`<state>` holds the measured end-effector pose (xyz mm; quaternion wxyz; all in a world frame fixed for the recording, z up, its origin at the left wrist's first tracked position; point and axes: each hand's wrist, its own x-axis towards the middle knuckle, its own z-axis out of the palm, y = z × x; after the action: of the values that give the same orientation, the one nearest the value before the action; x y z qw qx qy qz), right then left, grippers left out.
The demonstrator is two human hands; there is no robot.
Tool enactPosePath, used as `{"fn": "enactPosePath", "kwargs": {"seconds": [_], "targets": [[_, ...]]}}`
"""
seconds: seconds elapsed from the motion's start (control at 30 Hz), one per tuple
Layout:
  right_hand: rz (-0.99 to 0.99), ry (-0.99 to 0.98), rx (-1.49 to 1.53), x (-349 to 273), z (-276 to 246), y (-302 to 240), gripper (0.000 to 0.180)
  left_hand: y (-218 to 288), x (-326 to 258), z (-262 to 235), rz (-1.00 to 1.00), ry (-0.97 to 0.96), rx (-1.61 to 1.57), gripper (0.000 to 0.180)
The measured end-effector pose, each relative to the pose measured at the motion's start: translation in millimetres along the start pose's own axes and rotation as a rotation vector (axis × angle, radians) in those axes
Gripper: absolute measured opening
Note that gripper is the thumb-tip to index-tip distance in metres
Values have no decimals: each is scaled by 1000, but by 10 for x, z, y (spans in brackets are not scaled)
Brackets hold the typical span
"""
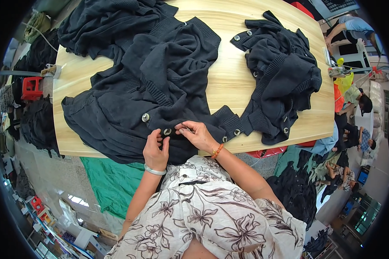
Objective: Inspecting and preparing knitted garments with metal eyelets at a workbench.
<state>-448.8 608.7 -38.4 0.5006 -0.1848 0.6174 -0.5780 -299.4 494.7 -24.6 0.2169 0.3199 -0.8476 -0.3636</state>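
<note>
Closest in, a floral blouse (212, 216) fills the lower middle, and both bare forearms rise out of it to the table's near edge. The left hand (154, 151), a silver bangle (154, 171) on its wrist, pinches the dark knit just below a pale button (167, 131), thumb and fingers closed on the cloth. The right hand (197, 134), with an orange bead bracelet (217, 151), is curled over the same spot, fingertips nipped together on something thin at the button; whether that is a needle or thread cannot be told. Both hands touch the cardigan (160, 82), which lies spread across the wooden table (229, 77) straight ahead of them, its hem hanging over the edge by the wrists. A second button (145, 117) sits just left of the hands, two more (237, 132) just right of the right hand.

Below the left arm a green cloth (112, 181) lies on the floor. Right of the right hand, well apart, a second dark garment (281, 77) lies bunched on the table, buttons showing along its edges. Beyond the cardigan, at the far left end, more dark knit (99, 21) is heaped.

Far left of the hands stands a red stool (31, 87) among dark piles (39, 125). Far right, people (354, 108) sit low among heaps of clothing, a yellow bag (345, 80) near them.
</note>
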Motion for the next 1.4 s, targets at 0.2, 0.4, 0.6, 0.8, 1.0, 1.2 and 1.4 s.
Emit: {"fn": "enactPosePath", "kwargs": {"seconds": [0.2, 0.4, 0.6, 0.8, 1.0, 1.2, 1.4], "targets": [[1, -4, 0, -46, -32, 13, 21, -25, 34, 2, 16, 22, 12, 23], [-1, 3, 8, -121, -40, -36, 23, 31, 70, -74, 89, 49, 92, 13], [-148, 14, -313, -273, -17, -184, 39, 72, -29, -156, -8, -53, 145, 9], [-388, -24, -632, -348, 48, -188, 28, 64, -43, -181, -218, -130, -53, 5], [-496, 14, -840, -265, 158, -226, 26, 137, 25, -257, -455, -194, -389, 3], [-499, -12, -909, -194, 196, -307, 22, 244, 40, -262, -418, -181, -399, 2], [-543, -20, -911, -165, 165, -300, 19, 249, 34, -249, -311, -190, -367, 1]]}}
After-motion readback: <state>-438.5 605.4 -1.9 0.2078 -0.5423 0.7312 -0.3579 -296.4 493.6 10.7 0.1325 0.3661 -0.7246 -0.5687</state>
